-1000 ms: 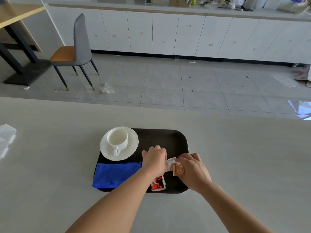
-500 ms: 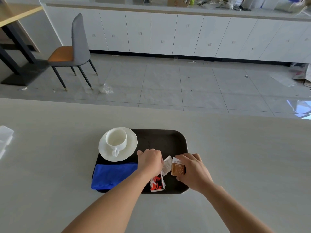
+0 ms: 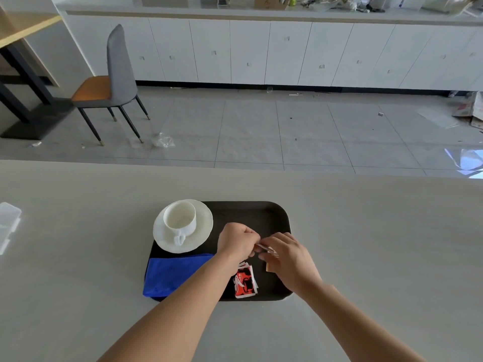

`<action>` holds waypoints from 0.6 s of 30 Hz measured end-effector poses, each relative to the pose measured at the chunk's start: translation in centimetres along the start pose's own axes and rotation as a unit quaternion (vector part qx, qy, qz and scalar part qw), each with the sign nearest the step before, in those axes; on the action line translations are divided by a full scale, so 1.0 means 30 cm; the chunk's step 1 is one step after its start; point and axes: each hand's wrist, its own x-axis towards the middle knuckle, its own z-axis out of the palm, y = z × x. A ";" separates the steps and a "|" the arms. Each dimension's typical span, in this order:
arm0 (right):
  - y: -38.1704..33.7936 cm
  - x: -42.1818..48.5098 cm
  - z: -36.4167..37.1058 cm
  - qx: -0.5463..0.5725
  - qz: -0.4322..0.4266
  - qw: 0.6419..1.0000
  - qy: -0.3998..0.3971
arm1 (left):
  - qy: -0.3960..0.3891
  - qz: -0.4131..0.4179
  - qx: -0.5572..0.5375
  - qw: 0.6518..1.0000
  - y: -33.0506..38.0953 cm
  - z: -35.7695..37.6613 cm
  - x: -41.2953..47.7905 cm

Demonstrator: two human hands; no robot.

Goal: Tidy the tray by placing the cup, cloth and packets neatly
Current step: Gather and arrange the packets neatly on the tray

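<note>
So mid-frame over the dark tray (image 3: pixel 277 215), a small white packet (image 3: pixel 264 248) was pinched between the left hand (image 3: pixel 236 241) and right hand (image 3: pixel 286 253), with the red packets (image 3: pixel 244 282) just below, the cup (image 3: pixel 180 218) upper left and the blue cloth (image 3: pixel 175 273) lower left.

Both hands (image 3: pixel 264 248) over tray (image 3: pixel 277 215)
</note>
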 end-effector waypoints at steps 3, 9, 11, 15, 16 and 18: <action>0.004 -0.004 -0.002 0.062 0.089 0.994 0.026 | -0.010 -0.022 -0.056 0.998 -0.001 -0.009 0.001; 0.062 0.007 -0.034 0.157 0.251 0.955 -0.019 | 0.010 0.201 0.255 0.946 -0.108 -0.034 -0.041; 0.074 0.011 -0.039 0.180 0.268 0.945 -0.044 | 0.017 0.267 0.312 0.912 -0.146 -0.027 -0.058; 0.088 0.013 -0.040 0.154 0.265 0.949 -0.071 | -0.010 0.292 0.392 0.872 -0.181 -0.031 -0.077; 0.090 0.013 -0.041 0.140 0.259 0.953 -0.071 | -0.021 0.288 0.409 0.866 -0.187 -0.033 -0.081; 0.089 0.017 -0.040 0.095 0.238 0.964 -0.071 | -0.038 0.279 0.440 0.853 -0.198 -0.036 -0.087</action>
